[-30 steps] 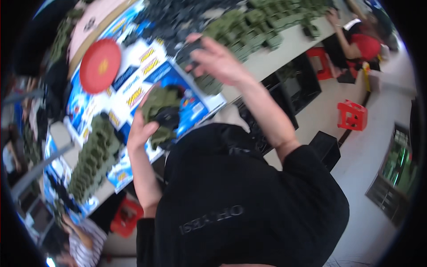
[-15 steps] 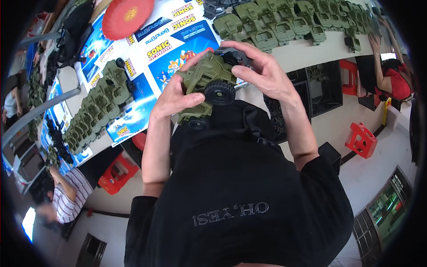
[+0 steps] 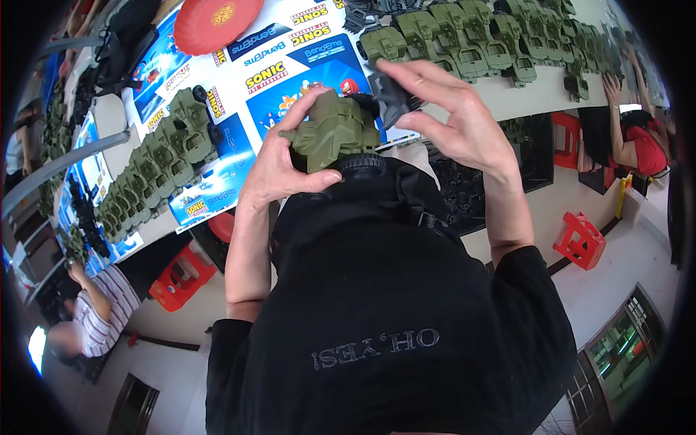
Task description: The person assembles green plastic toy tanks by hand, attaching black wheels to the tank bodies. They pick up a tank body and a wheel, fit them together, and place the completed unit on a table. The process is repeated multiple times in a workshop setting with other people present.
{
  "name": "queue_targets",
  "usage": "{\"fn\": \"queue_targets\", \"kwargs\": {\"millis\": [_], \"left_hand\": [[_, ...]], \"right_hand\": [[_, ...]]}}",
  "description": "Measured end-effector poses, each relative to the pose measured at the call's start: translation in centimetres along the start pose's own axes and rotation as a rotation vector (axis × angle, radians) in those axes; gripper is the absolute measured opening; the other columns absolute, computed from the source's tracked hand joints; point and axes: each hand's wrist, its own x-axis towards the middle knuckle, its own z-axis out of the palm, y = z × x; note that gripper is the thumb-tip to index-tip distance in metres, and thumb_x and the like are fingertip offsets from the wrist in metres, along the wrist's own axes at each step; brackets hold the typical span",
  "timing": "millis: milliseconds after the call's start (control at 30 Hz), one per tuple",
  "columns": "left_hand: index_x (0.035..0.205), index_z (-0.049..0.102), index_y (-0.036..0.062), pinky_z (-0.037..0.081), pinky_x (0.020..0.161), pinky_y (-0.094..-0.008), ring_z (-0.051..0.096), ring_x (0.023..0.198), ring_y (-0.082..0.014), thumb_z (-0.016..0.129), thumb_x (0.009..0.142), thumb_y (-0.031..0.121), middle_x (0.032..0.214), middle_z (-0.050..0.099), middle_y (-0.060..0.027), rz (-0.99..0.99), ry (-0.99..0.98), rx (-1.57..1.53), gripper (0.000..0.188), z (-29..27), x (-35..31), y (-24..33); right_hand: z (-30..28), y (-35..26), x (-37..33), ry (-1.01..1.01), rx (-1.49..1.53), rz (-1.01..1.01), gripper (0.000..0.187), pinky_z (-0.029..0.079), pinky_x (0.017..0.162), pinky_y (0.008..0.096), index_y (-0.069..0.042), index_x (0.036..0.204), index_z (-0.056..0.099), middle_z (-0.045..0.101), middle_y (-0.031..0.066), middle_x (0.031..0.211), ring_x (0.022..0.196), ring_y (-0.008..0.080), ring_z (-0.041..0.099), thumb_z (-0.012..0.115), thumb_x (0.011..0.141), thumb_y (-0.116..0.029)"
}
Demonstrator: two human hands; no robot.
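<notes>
My left hand [image 3: 279, 163] is closed around an olive-green toy vehicle [image 3: 335, 130], with the thumb along its near side. One black wheel [image 3: 362, 165] shows at the vehicle's lower edge, close against my dark shirt. Between thumb and fingers, my right hand [image 3: 457, 112] grips a dark grey plastic part [image 3: 389, 98] beside the vehicle's right end. Whether this part touches the vehicle I cannot tell. Its exact kind does not show.
Rows of green toy vehicles [image 3: 156, 148] stand on the table at left, and more vehicles [image 3: 464, 40] line the back right. A red plate [image 3: 216, 25] lies on the printed sheets. Red stools [image 3: 580, 241] stand on the floor. Co-workers sit at both sides.
The toy vehicle has been turned in my left hand, so its wheels face down toward me. My right hand has moved right, off the vehicle, and the dark grey part now shows in it.
</notes>
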Motion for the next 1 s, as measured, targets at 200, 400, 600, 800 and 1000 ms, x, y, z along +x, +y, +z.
{"fn": "queue_targets", "kwargs": {"millis": [200, 400, 600, 800, 1000], "left_hand": [[0.130, 0.042, 0.0028, 0.045, 0.085, -0.0309, 0.058, 0.096, -0.0184, 0.083, 0.055, 0.027, 0.110, 0.059, -0.0100, 0.015, 0.094, 0.257, 0.089, 0.2, 0.1, 1.5], [0.121, 0.049, -0.0036, 0.045, 0.085, -0.0348, 0.060, 0.097, -0.0285, 0.075, 0.062, 0.052, 0.101, 0.062, -0.0181, -0.208, 0.065, 0.453, 0.085, 1.3, 0.5, 4.3], [0.107, 0.056, -0.0109, 0.045, 0.086, -0.0354, 0.061, 0.096, -0.0298, 0.063, 0.064, 0.072, 0.095, 0.062, -0.0216, -0.469, -0.101, 0.565, 0.093, 0.5, 1.9, 3.5], [0.110, 0.053, -0.0133, 0.046, 0.084, -0.0318, 0.062, 0.093, -0.0244, 0.064, 0.064, 0.071, 0.093, 0.063, -0.0185, -0.452, -0.047, 0.422, 0.097, 0.6, 1.5, 1.6], [0.112, 0.050, -0.0119, 0.045, 0.084, -0.0299, 0.061, 0.093, -0.0229, 0.066, 0.064, 0.069, 0.092, 0.063, -0.0167, -0.522, -0.054, 0.326, 0.095, 0.7, 1.3, 1.9]], "right_hand": [[1.5, -0.3, 0.1, 0.014, 0.102, -0.017, 0.049, 0.045, 0.083, 0.0325, -0.007, 0.125, 0.053, 0.055, 0.0144, 0.113, 0.098, 0.0246, 0.056, 0.066, 0.077, -0.008], [2.0, 3.1, 0.0, -0.146, 0.515, 0.242, 0.048, 0.039, 0.087, 0.0263, -0.002, 0.130, 0.047, 0.053, 0.0043, 0.108, 0.100, 0.0128, 0.050, 0.059, 0.088, -0.022], [2.7, 6.2, -0.9, -0.239, 0.915, 0.454, 0.049, 0.040, 0.082, 0.0260, -0.001, 0.130, 0.046, 0.055, 0.0007, 0.097, 0.089, 0.0089, 0.048, 0.055, 0.092, -0.029], [2.6, 5.8, -1.2, -0.242, 0.848, 0.498, 0.052, 0.040, 0.078, 0.0262, 0.000, 0.130, 0.046, 0.056, 0.0002, 0.092, 0.085, 0.0083, 0.049, 0.057, 0.090, -0.032], [3.5, 6.4, -1.4, -0.186, 0.793, 0.485, 0.048, 0.039, 0.079, 0.0243, -0.003, 0.131, 0.046, 0.056, -0.0014, 0.091, 0.084, 0.0074, 0.047, 0.057, 0.090, -0.026]]}}
